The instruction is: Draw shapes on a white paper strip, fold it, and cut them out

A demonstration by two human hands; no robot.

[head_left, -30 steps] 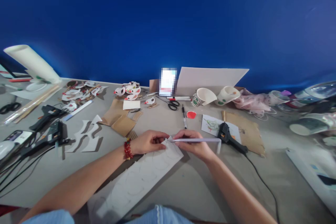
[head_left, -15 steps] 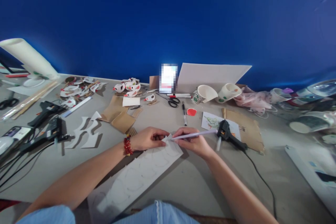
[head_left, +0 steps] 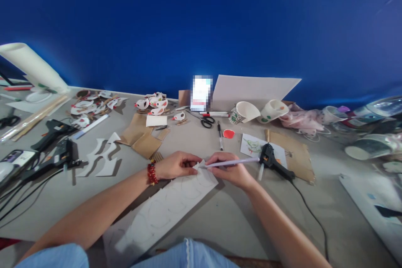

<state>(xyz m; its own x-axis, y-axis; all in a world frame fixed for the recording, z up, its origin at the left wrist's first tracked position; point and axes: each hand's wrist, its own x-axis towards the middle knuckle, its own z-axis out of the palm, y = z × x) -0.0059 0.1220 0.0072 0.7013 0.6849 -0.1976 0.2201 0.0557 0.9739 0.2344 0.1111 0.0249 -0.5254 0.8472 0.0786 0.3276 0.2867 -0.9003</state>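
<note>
A long white paper sheet (head_left: 169,205) with pencilled curves lies slantwise toward my body, its upper left edge uneven. My left hand (head_left: 179,165) pinches the far end of this sheet between thumb and fingers. On the same end, my right hand (head_left: 230,170) is closed round a slim lilac pen-shaped tool (head_left: 241,161). The tool's thin grey tip meets the paper near my left fingertips; whether it is a blade or a pen point I cannot make out. Several curved white paper cut-outs (head_left: 102,157) rest left of my hands.
Black glue guns lie at left (head_left: 64,159) and right (head_left: 273,163), with cables trailing over the table. Small painted paper birds (head_left: 157,102), brown cardboard (head_left: 146,144), scissors (head_left: 207,121) and a pen (head_left: 220,136) lie beyond my hands. Paper cups (head_left: 246,112) stand farther back.
Both hands keep almost the same place and hold. The whole view has shifted very slightly; nothing has been taken up or let go.
</note>
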